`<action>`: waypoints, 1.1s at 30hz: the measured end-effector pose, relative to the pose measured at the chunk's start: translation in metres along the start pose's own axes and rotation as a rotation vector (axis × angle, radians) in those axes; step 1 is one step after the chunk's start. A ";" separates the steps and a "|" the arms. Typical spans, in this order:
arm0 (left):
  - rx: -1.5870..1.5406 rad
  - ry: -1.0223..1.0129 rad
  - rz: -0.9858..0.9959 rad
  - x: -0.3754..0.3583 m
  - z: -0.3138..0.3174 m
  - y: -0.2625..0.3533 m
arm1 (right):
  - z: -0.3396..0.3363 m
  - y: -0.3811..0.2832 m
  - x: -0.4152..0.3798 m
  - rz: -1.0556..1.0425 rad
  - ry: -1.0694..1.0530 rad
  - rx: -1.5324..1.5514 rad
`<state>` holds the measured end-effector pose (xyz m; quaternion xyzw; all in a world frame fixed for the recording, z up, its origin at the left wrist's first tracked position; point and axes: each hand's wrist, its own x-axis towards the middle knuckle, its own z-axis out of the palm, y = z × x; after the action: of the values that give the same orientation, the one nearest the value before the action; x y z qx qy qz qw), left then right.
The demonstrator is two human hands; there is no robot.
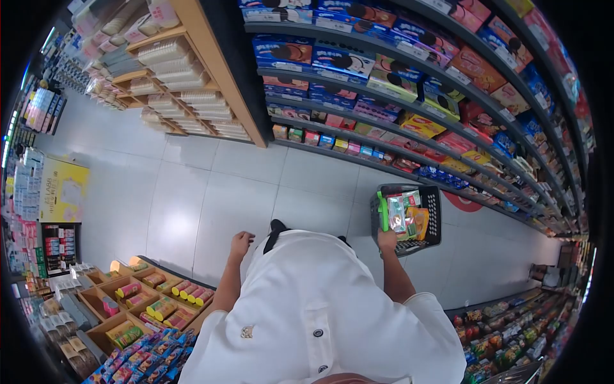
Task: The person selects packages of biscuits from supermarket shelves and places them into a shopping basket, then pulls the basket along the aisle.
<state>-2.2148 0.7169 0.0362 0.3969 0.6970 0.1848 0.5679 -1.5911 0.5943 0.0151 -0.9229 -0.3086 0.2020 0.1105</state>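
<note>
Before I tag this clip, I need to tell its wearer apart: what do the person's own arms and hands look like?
Both sleeves are short and white, matching the shirt, which has dark buttons down the front and a small tan emblem. The forearms are bare, and neither the left hand nor the right hand shows a glove or watch.

Dark basket (434, 216), upright; green handle (384, 210); colourful packets (408, 215) inside.
</note>
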 end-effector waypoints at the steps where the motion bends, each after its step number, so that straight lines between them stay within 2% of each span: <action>1: 0.001 0.012 -0.077 0.003 -0.022 -0.022 | 0.004 -0.007 0.003 0.029 0.033 -0.010; 6: -0.028 0.009 -0.207 -0.013 -0.116 -0.063 | 0.007 -0.041 0.009 0.073 0.060 -0.050; 8: -0.058 0.017 -0.222 -0.010 -0.138 -0.067 | 0.003 -0.060 0.011 0.159 0.097 0.085; 11: -0.167 0.058 -0.214 -0.002 -0.157 -0.060 | -0.007 -0.100 0.003 0.111 0.143 0.017; 12: -0.187 0.073 -0.213 -0.001 -0.158 -0.056 | -0.014 -0.126 -0.004 0.189 0.055 0.027; 13: -0.208 0.089 -0.211 0.002 -0.156 -0.053 | -0.015 -0.147 -0.009 0.187 0.059 0.023; 15: -0.212 0.083 -0.183 0.014 -0.146 -0.050 | -0.011 -0.181 -0.012 0.233 0.231 -0.051; 17: -0.214 0.083 -0.107 0.020 -0.144 -0.039 | 0.009 -0.187 0.001 0.260 0.201 -0.032; 19: -0.215 0.040 -0.125 0.031 -0.146 -0.038 | 0.045 -0.165 0.036 0.297 0.162 0.174; 23: -0.208 0.052 -0.081 0.047 -0.159 -0.032 | 0.056 -0.181 0.065 0.422 0.124 0.361; 24: -0.187 0.050 -0.131 0.051 -0.169 -0.030 | 0.083 -0.145 0.091 0.390 0.092 0.375; 25: -0.094 0.076 -0.132 0.045 -0.183 -0.009 | 0.118 -0.122 0.125 0.370 0.189 0.259; 26: -0.142 0.094 -0.133 0.057 -0.194 -0.022 | 0.105 -0.145 0.119 0.483 0.128 0.277; 27: -0.161 0.127 -0.128 0.060 -0.206 -0.017 | 0.103 -0.152 0.119 0.458 0.116 0.316; 28: -0.184 0.150 -0.152 0.069 -0.219 -0.018 | 0.083 -0.189 0.107 0.528 0.160 0.354; 29: -0.240 0.168 -0.187 0.082 -0.230 -0.019 | 0.070 -0.209 0.099 0.446 0.188 0.225; 31: -0.208 0.183 -0.235 0.105 -0.252 0.002 | 0.043 -0.265 0.083 0.517 0.175 0.468; 33: -0.161 0.188 -0.234 0.136 -0.270 0.031 | 0.037 -0.288 0.083 0.610 0.205 0.542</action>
<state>-2.4633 0.8925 0.0480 0.2473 0.7715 0.2090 0.5476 -1.6986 0.8747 0.0511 -0.9249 0.0557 0.2065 0.3144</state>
